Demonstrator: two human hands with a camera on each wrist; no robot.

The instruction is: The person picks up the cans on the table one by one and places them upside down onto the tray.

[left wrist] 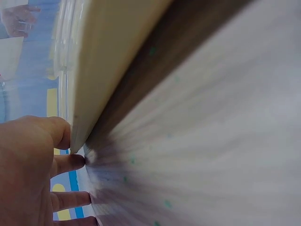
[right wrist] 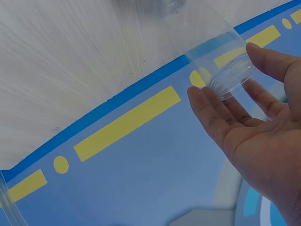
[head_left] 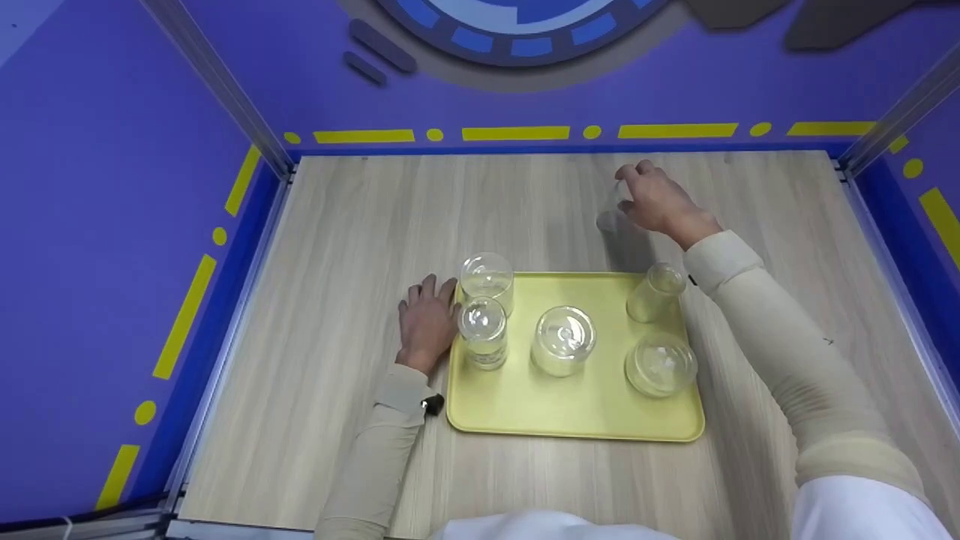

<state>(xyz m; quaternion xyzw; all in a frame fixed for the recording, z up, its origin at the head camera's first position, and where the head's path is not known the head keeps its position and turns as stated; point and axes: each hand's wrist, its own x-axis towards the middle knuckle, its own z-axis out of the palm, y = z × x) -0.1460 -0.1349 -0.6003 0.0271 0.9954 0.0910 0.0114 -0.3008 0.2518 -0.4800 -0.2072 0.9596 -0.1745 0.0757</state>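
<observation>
My right hand (head_left: pixel 660 201) is at the back right, beyond the tray. Its thumb and fingers close round the narrow end of a clear glass vessel (right wrist: pixel 231 77), which widens towards the wooden table. My left hand (head_left: pixel 427 322) rests on the wood beside a yellow tray (head_left: pixel 570 416), thumb at the tray's left rim and fingers spread. Near that hand stand a short clear jar (head_left: pixel 484 330) and a wider glass (head_left: pixel 487 277) behind it. Also on the tray are a round jar (head_left: pixel 564 341) in the middle, a tapered glass (head_left: pixel 656 294) and a low round bowl-like glass (head_left: pixel 661 366) at right.
The light wooden table (head_left: pixel 360 210) is bounded by a blue back panel (head_left: pixel 517 105) with yellow dashes. Blue side panels (head_left: pixel 112 225) with metal corner posts stand to the left and right. The right sleeve (head_left: pixel 787 352) passes to the right of the tray.
</observation>
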